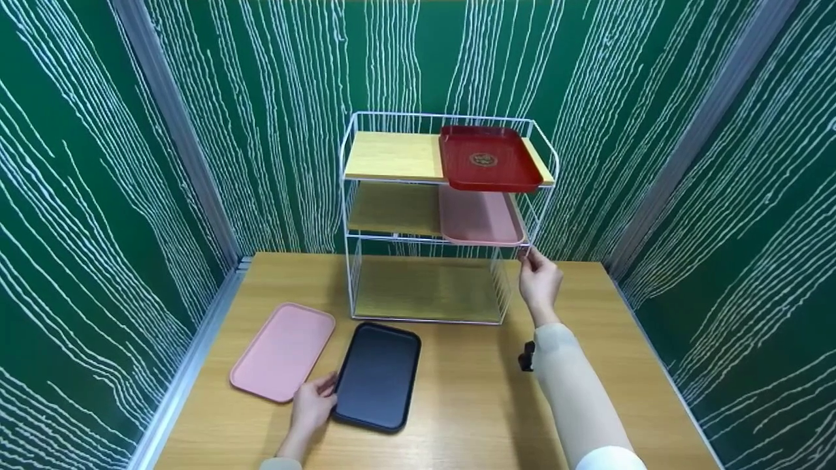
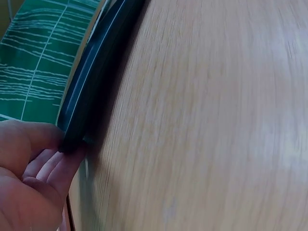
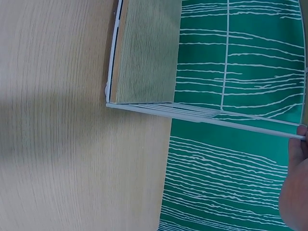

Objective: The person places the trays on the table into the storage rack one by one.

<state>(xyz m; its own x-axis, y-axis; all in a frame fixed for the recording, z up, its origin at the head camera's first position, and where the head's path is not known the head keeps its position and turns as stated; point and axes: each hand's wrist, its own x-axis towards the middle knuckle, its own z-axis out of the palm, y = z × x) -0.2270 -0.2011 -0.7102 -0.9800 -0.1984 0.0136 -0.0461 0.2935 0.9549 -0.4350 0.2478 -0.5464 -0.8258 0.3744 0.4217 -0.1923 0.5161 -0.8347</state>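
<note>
My left hand [image 1: 312, 406] pinches the left edge of a black rectangular tray [image 1: 379, 377] near its front corner. In the left wrist view the thumb lies over the tray's rim [image 2: 91, 82] and the fingers are beneath it. My right hand [image 1: 541, 279] is at the right front post of a white wire shelf rack [image 1: 351, 274], just below the middle shelf. The right wrist view has its fingers gripping the white post [image 3: 240, 126]. Close above that hand, a pink tray [image 1: 480, 219] lies on the middle shelf's right half.
A red tray [image 1: 490, 156] with a gold emblem sits on the top shelf's right side, overhanging the front. Another pink tray [image 1: 284, 352] lies on the wooden table [image 1: 470, 398], left of the black one. Green, white-lined panels [image 1: 418, 59] surround the table.
</note>
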